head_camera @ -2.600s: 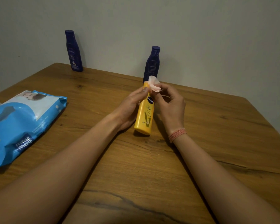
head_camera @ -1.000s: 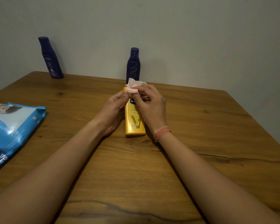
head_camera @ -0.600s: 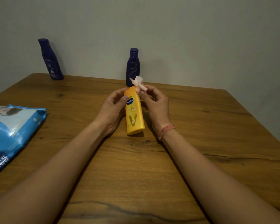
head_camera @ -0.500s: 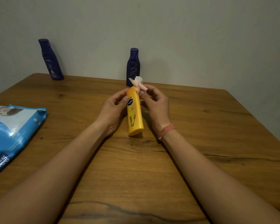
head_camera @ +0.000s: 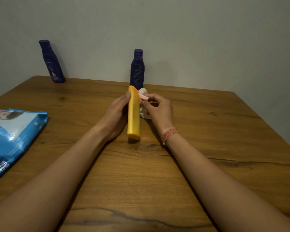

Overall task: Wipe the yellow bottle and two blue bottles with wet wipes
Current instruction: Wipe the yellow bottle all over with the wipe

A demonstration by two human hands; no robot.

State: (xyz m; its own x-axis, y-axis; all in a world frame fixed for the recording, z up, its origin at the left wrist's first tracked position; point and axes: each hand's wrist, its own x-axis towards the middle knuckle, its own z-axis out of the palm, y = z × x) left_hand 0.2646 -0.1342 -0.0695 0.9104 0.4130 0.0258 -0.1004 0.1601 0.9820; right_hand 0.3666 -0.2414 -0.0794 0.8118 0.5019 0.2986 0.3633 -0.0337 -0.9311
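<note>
I am seeing my left hand (head_camera: pixel 115 114) sitting just left of the frame's centre, its fingers curling round the yellow bottle (head_camera: pixel 133 114) and holding it from the left side, with one fingertip pressing near the top. The bottle is standing with its base on the table (head_camera: pixel 208 131) and its narrow edge facing me, so no label is showing. My right hand (head_camera: pixel 159 111) is working just right of the bottle, thumb and fingers pinching a wet wipe (head_camera: pixel 143 104) against the bottle's upper right side; the wipe is bunching up white, with a pinkish fold at the fingertips, and part of it is hanging down behind the bottle. A band of orange threads (head_camera: pixel 169 133) is wrapping my right wrist.

Beyond the hands, a blue bottle (head_camera: pixel 137 69) is standing upright at the far edge of the table, right behind the yellow one in the upper centre of the frame and close to the wall (head_camera: pixel 208 39). A second blue bottle (head_camera: pixel 52 61) is standing in the upper left, at the table's far left corner, well apart from the first. A blue pack of wipes (head_camera: pixel 10 139) is lying flat at the left edge of the frame, partly cut off by it
</note>
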